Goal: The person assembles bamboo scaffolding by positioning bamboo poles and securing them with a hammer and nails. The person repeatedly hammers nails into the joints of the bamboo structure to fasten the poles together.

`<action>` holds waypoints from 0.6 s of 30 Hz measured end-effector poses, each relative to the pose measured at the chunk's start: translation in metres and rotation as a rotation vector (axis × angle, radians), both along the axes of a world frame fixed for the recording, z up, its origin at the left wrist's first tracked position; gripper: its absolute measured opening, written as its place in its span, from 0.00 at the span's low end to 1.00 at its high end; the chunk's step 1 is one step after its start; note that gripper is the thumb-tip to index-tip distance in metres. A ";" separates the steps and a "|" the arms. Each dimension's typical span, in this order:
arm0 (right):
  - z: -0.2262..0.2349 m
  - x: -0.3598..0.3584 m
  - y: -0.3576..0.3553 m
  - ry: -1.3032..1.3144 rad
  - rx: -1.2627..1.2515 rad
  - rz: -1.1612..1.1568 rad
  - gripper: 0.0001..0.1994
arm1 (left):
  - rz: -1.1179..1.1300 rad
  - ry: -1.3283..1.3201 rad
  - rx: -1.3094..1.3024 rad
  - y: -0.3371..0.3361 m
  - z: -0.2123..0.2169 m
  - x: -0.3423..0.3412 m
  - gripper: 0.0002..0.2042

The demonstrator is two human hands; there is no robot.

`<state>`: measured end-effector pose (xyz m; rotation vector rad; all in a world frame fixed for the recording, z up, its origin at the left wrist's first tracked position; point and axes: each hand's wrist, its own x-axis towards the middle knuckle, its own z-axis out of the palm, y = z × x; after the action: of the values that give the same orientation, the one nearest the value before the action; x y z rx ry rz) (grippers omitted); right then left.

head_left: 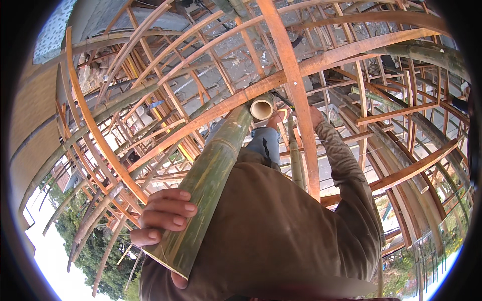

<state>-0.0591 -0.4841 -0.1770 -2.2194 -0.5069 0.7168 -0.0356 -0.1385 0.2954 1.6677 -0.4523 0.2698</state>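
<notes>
My left hand point(168, 215) is wrapped around the near end of a thick green bamboo pole point(213, 163), its fingers over the upper side. The pole slopes away from me along the left of my body. Right beside its far end is the round, pale cut end of another bamboo piece point(261, 109). My right hand point(315, 116) looks closed at the right edge of an upright reddish timber point(300, 118), with its fingers partly hidden there. A thin dark tool-like thing point(282, 100) shows left of that timber; whether my right hand holds it is unclear.
A long timber beam point(226, 103) crosses in front of me. Past it, a dense frame of timber and bamboo spreads over the ground far below. My jeans-clad leg point(266, 143) is under me. More bamboo poles point(394, 173) lie to the right; a tan wall point(35, 105) stands left.
</notes>
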 end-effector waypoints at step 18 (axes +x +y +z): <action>0.037 0.013 0.013 0.237 -0.058 -0.032 0.20 | 0.000 -0.001 0.037 -0.003 0.004 0.004 0.45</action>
<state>-0.0463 -0.4709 -0.1397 -2.1529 -0.3352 0.9735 -0.0312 -0.1419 0.2998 1.7036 -0.4612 0.2639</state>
